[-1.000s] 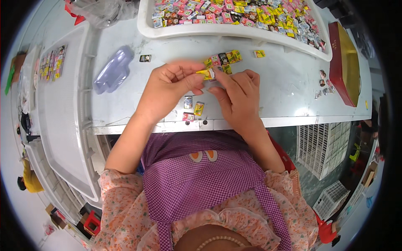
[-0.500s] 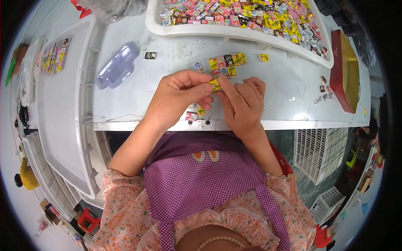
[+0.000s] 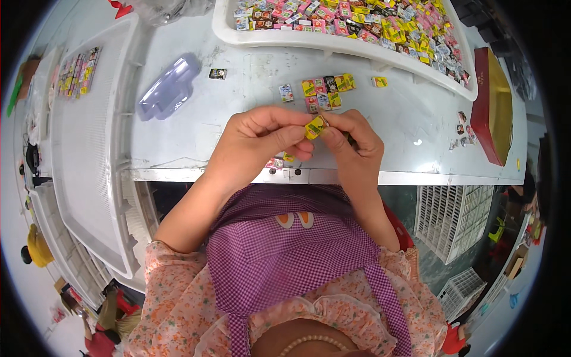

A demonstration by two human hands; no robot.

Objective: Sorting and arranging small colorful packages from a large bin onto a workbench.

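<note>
A tiny yellow box is held up over the table's near part. Thumb and fingers of my left hand pinch its left side. My right hand is closed at its right end, fingertips pressed on it. Something dark shows between the right fingers, too small to make out. Just beyond lies a block of similar little boxes in yellow, pink, black and white. A white one sits to its left and a yellow one to its right. A few more lie partly hidden beneath my left hand.
A white tray heaped with such boxes stands at the back. Left are a clear purplish plastic shell, a black box and a long white tray holding a row of boxes. A red and gold case is at right.
The yellow box has turned so its broad face shows. My right hand has shifted slightly right, its fingers now at the box's end. At lower left a person has come into view.
</note>
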